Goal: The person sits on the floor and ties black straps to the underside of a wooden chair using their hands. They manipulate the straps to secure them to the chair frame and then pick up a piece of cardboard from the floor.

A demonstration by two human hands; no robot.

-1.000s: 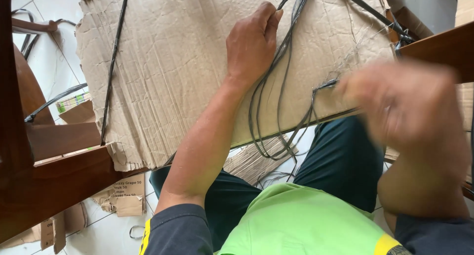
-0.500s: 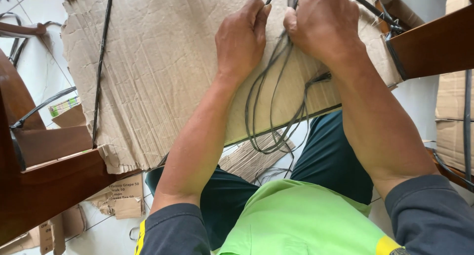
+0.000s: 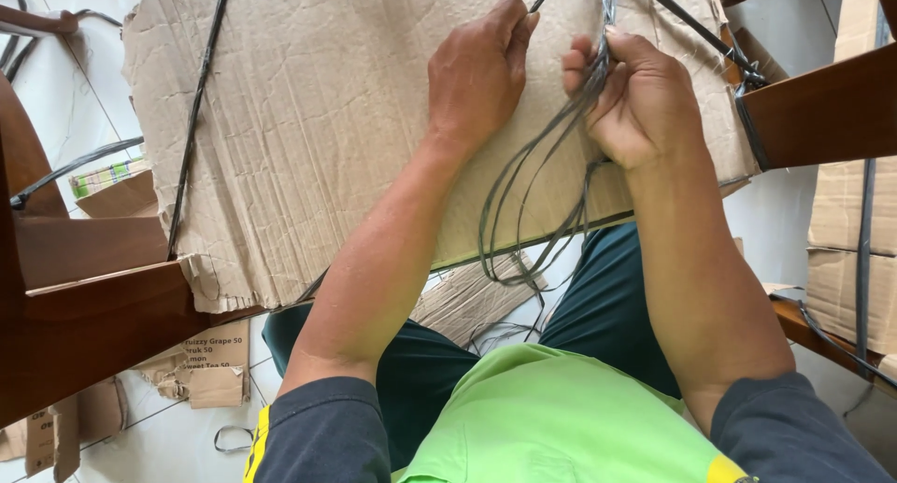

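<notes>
- The bundle of thin dark strands (image 3: 523, 198) hangs in long loops over the near edge of the cardboard sheet (image 3: 308, 128), its upper part gathered at the top of the view between both hands and its lower loops dangling toward the person's lap.
- The right hand (image 3: 640, 100) is curled shut on the strands, which pass through its fingers (image 3: 584, 58); a second ago this hand was off to the side and blurred in motion, half a second ago it had come in beside the other, and now it has a settled hold.
- The left hand (image 3: 476, 72) lies just beside it with fingers bent and the thumb side toward the bundle; whether it actually pinches a strand or only presses on the cardboard cannot be told.
- With both hands now close together on the same spot, the work has, by my judgement, passed from reaching to handling the strands themselves.
- One dark strap (image 3: 201, 109) runs apart down the left part of the sheet.
- The cardboard sheet rests across dark wooden furniture parts (image 3: 93, 305), with another wooden piece (image 3: 822, 109) at right.
- Torn cardboard scraps (image 3: 201, 362) lie on the pale tiled floor (image 3: 168, 446) below.
</notes>
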